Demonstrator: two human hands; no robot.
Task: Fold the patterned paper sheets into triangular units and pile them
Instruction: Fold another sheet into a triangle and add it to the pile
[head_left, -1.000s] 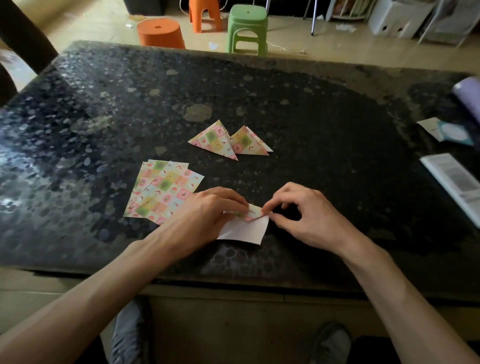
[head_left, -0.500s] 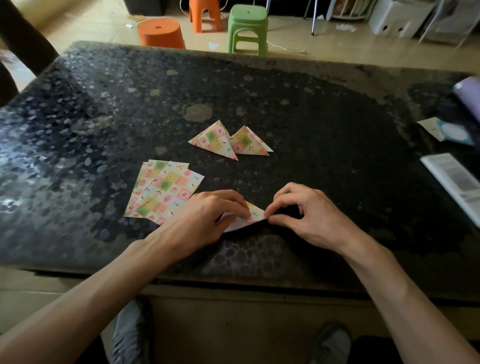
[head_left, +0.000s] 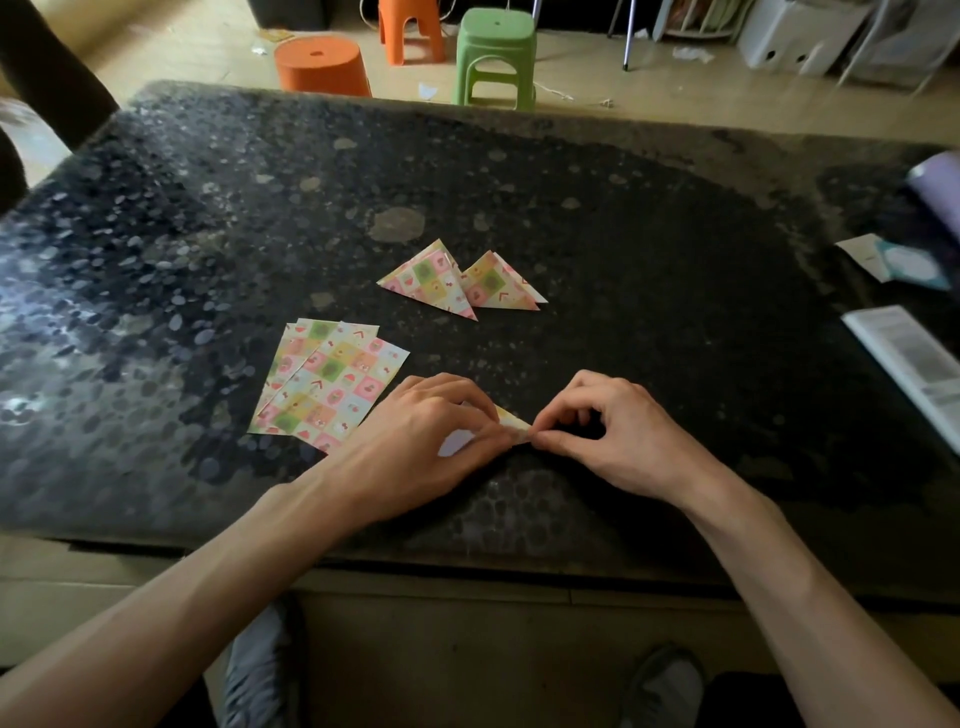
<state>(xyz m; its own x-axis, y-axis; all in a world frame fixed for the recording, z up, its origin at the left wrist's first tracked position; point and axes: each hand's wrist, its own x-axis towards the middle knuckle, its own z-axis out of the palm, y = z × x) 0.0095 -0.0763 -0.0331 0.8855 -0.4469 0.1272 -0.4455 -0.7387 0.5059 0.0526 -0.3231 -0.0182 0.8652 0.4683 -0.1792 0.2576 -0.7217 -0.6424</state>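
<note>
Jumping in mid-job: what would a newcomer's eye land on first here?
The left hand and right hand meet near the table's front edge, pinching a half-folded sheet between them. Left of them lies a fanned stack of flat sheets; farther back, mid-table, two finished triangles sit side by side. A green stool stands out on the floor beyond.

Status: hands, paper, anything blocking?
Left hand and right hand both pinch the half-folded sheet. Two folded triangles done, flat sheets waiting beside left hand. Nothing blocking the fold.
</note>
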